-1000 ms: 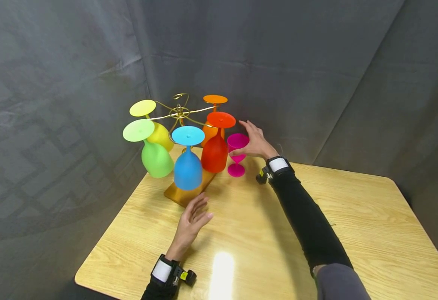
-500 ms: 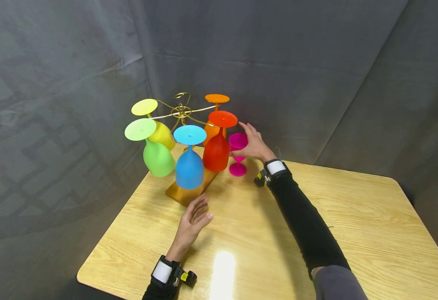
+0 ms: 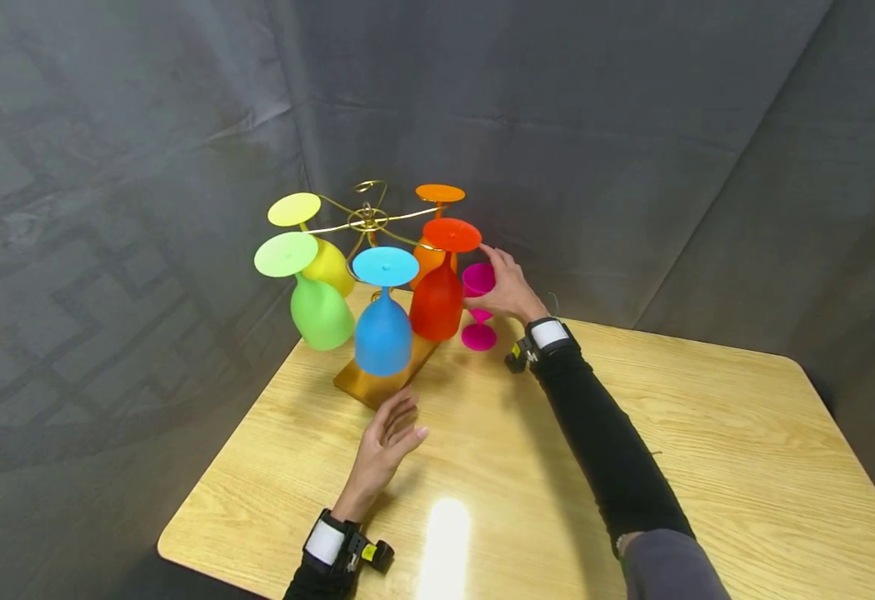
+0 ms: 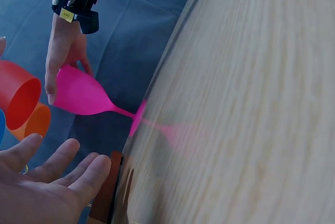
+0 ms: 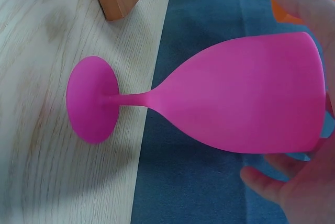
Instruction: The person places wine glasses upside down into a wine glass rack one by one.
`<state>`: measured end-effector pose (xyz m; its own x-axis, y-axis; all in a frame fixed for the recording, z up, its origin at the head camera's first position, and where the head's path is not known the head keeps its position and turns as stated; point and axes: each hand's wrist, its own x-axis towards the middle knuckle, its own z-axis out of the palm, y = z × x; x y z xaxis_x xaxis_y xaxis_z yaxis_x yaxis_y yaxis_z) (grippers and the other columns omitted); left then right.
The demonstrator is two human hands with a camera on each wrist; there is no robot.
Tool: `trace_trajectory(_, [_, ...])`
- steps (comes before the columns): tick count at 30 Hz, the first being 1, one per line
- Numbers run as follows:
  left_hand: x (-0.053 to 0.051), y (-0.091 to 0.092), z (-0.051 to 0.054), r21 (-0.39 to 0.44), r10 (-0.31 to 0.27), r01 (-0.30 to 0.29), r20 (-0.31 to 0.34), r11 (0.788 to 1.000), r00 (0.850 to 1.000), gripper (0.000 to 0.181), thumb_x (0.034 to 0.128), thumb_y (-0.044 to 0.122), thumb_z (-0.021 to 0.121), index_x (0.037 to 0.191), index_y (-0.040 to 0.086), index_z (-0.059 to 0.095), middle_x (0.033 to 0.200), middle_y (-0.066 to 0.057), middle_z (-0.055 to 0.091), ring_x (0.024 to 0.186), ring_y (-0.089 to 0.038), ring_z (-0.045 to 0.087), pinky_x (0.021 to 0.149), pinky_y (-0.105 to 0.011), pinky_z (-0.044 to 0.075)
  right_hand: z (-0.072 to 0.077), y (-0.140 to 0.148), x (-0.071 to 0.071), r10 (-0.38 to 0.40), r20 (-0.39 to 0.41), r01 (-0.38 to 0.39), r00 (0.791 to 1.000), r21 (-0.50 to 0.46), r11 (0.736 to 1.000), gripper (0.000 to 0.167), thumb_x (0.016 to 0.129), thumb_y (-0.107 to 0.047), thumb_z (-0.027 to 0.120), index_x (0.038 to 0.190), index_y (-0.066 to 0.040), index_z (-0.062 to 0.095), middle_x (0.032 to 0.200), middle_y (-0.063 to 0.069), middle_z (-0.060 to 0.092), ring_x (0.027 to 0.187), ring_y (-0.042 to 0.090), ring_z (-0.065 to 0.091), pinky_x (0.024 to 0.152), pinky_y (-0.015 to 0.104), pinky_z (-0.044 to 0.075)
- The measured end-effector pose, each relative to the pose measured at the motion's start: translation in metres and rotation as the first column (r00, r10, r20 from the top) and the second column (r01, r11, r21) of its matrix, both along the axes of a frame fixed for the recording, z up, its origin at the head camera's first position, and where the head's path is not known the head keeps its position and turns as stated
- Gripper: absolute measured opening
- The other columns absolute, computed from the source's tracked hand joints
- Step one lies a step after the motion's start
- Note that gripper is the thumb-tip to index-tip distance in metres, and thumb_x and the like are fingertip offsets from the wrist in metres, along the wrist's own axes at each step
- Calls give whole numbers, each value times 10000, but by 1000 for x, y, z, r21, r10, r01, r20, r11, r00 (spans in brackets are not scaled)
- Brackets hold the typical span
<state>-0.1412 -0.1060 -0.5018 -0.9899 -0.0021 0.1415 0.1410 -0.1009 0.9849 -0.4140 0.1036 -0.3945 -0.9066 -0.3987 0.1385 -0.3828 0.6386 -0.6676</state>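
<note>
An upright pink goblet (image 3: 478, 278) stands on the table beside a gold wire rack (image 3: 369, 220). My right hand (image 3: 511, 287) curves loosely around the bowl near the rim; in the right wrist view, gaps show between the goblet (image 5: 235, 96) and the thumb and lower fingers. Upside-down goblets hang by their feet from the rack: red (image 3: 437, 300), orange (image 3: 440, 193), blue (image 3: 383, 337), green (image 3: 321, 312) and yellow (image 3: 328, 267). Below the blue one, my left hand (image 3: 381, 454) hovers with relaxed fingers, holding nothing, near the rack's wooden base (image 3: 366, 386).
A light wooden table (image 3: 670, 433) carries everything, with its rounded corner at the near left. A grey curtain (image 3: 557, 150) hangs close behind the table and along its left side. The red goblet hangs close to the right hand.
The head view shifts slightly. My right hand has come a little further around the pink goblet, which stays standing. The left hand keeps its place.
</note>
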Motion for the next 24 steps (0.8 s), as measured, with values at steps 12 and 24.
trace_trajectory(12, [1,3,-3,6,-18,18,3,1000,1000,750,938,104,706,1584,63,326,1604,-270,359,1481,-474,352,1234,-543,327,-2,0,2,-14,16,14,1000,11,1000,978,793,-296,852,1602,-230,308,1491,146,444,1288,332,491,1038,543,543])
trace_trajectory(24, [4,6,-2,-3,-34,34,3,999,999,754,941,121,712,1586,66,326,1598,-267,373,1473,-484,363,1233,-536,336,1,14,14,-69,-34,69,997,-9,998,787,786,-386,871,1415,-123,479,1293,117,572,1151,297,565,920,454,599])
